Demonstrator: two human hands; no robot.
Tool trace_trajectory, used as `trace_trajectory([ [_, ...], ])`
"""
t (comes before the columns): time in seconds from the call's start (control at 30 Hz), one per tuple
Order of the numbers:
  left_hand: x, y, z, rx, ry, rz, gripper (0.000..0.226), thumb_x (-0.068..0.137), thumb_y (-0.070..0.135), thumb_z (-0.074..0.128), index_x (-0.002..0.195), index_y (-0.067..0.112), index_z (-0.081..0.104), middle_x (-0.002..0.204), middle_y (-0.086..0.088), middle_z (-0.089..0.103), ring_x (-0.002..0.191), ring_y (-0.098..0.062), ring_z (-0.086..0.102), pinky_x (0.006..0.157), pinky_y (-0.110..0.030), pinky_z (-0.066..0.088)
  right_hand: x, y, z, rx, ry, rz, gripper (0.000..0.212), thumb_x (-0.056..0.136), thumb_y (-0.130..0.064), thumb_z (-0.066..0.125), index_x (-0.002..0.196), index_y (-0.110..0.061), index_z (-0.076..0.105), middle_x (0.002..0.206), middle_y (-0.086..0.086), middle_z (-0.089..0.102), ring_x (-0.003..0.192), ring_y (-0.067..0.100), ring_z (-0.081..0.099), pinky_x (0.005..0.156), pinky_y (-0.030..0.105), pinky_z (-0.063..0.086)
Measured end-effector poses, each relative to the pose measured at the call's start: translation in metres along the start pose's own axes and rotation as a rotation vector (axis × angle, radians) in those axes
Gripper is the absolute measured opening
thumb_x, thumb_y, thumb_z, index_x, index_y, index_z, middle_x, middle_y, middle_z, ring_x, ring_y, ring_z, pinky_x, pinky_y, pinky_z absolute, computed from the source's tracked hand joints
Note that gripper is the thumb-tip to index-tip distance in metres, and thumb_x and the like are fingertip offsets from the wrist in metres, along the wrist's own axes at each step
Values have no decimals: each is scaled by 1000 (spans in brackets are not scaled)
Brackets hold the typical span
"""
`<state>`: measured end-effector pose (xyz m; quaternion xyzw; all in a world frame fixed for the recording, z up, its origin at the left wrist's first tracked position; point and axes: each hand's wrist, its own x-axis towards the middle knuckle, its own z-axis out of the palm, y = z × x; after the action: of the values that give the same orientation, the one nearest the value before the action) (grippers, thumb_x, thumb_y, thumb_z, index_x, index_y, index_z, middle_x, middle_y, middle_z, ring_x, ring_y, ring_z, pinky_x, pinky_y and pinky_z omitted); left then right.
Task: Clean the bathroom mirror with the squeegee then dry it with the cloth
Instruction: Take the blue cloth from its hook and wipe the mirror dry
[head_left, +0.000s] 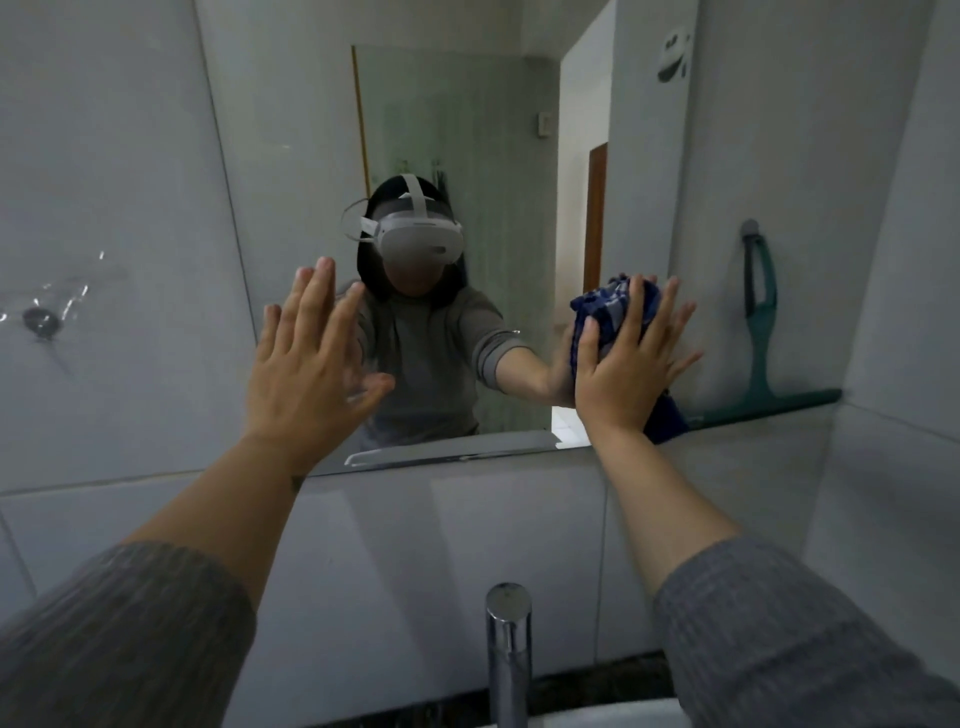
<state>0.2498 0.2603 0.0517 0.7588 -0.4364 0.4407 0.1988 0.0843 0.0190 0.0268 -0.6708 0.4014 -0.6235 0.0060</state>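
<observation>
The mirror (311, 130) hangs on the tiled wall in front of me. My right hand (623, 364) presses a blue checked cloth (602, 312) flat against the glass near its lower right corner, fingers spread over it. A fold of the cloth hangs below my palm. My left hand (306, 358) is held up with fingers apart at the mirror's lower left edge and holds nothing. The green squeegee (761, 332) hangs from a hook on the wall to the right of the mirror, its blade down along the tile ledge, apart from both hands.
A chrome faucet (508, 649) rises below between my forearms, with the white sink rim (597, 717) at the bottom edge. A clear suction hook (39, 322) sticks to the left wall. A side wall closes in at the far right.
</observation>
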Motion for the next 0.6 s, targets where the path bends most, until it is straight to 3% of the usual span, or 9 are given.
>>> trace_trajectory([
  [0.13,-1,4,-2,-17,0,-2,92,77,48,68,150,16,20,161,-10,3,148,-26,-2,118,-52,11,-29,-12,5,21,-14,8,61,97,-46,38,151,-22,22,158,17,19,145,41,14,109,71,10],
  [0.4,-4,-7,-12,-21,13,73,76,84,42,62,147,15,29,160,-9,13,147,-27,10,115,-50,23,-66,-70,14,-42,-63,-191,63,97,-48,35,151,-21,20,159,15,18,146,39,12,111,68,4],
  [0.6,-26,-30,-14,-31,32,-16,74,88,42,52,150,19,20,161,-3,10,148,-20,5,119,-47,7,-77,-125,17,-75,-99,-428,66,95,-50,36,152,-23,18,160,11,17,146,37,10,110,63,-10],
])
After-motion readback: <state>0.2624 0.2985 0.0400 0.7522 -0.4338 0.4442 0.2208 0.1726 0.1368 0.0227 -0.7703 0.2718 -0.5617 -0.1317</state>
